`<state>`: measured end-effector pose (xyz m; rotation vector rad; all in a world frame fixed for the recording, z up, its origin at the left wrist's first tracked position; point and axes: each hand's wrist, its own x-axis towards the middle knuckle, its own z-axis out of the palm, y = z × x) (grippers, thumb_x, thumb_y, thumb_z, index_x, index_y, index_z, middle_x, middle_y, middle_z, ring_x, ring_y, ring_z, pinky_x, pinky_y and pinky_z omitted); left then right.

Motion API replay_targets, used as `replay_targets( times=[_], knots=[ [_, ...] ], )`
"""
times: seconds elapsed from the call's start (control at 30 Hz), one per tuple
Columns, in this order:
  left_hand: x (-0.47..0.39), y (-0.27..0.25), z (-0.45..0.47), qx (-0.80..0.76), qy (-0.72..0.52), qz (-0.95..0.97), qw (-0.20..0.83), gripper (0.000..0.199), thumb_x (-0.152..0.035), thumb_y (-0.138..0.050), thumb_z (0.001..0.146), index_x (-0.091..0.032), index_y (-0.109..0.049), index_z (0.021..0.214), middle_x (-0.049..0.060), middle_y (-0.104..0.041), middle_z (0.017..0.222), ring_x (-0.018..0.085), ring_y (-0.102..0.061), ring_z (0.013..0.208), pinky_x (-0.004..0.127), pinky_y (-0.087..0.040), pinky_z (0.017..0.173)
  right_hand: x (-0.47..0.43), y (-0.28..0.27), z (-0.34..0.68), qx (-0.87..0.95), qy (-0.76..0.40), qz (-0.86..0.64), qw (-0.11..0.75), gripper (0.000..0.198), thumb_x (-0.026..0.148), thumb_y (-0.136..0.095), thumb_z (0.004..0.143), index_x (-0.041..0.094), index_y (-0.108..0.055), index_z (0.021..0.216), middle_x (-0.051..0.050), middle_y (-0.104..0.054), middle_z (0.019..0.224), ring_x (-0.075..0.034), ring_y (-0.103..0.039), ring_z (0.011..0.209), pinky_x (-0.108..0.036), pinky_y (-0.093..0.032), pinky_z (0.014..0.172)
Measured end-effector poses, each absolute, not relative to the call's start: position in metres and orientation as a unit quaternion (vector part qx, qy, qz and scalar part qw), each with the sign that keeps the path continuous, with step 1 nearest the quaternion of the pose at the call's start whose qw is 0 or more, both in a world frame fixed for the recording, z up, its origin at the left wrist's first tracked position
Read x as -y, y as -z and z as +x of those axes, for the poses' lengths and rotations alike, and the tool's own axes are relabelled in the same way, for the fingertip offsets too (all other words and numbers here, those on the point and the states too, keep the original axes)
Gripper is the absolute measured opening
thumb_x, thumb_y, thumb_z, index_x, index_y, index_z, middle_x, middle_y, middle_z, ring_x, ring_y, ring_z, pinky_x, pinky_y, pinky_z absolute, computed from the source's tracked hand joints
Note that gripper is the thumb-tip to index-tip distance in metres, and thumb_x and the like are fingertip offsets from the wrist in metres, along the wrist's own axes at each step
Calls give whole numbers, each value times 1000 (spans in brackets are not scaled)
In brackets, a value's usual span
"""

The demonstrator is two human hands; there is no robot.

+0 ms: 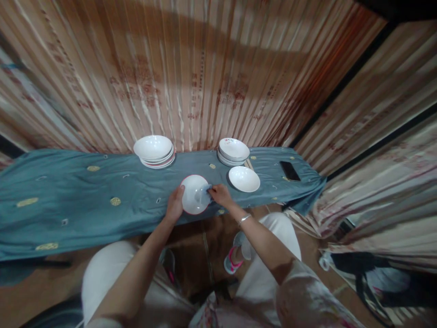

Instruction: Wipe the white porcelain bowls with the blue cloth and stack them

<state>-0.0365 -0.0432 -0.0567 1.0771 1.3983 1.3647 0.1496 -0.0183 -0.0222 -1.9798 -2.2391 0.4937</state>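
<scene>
Round, red-rimmed white bowl, hollow facing upward
Left hand clasps its left rim; right hand pinches a bluish cloth at its right inner side.

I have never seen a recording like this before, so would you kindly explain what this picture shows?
There is no machine here: a person works with two bare hands, and a camera worn on their head looks forward and down. The left hand grips a white, red-rimmed bowl, while the right hand holds a pale blue cloth at its inside. On the patterned blue tablecloth stand a left stack of bowls and a right stack of bowls; a single white bowl sits before the latter. Further right lies a black smartphone.
</scene>
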Motion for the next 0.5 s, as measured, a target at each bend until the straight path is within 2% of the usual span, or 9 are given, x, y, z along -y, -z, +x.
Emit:
replay_targets(
  times=[0.13,0.27,0.4,0.5],
  knots=[
    [41,60,-37,-561,-557,425,440,75,-76,-55,67,-12,-72,102,15,-72,111,33,-62,111,43,-44,101,35,21,150,739,-145,-657,39,30,27,-48,96,12,-74,94,-15,-74,102,-24,-69,95,-27,-47,77],
    [38,63,-39,-568,-570,395,443,73,-75,-55,68,-10,-71,97,16,-72,108,33,-61,114,43,-43,103,53,7,153,753,-130,-643,49,29,26,-44,97,13,-70,102,-15,-73,104,-25,-69,97,-30,-48,81],
    [37,64,-41,-588,-555,394,436,69,-73,-50,74,-11,-72,96,16,-73,105,31,-62,114,41,-43,104,55,0,146,774,-110,-609,134,26,22,-45,96,14,-64,112,-13,-72,107,-23,-68,101,-30,-48,86],
    [38,62,-41,-597,-530,412,440,73,-75,-43,77,-11,-72,95,16,-73,103,33,-63,111,43,-44,103,43,10,132,768,-125,-597,194,31,18,-52,92,11,-59,121,-15,-69,116,-24,-65,108,-31,-47,94]
  ],
)
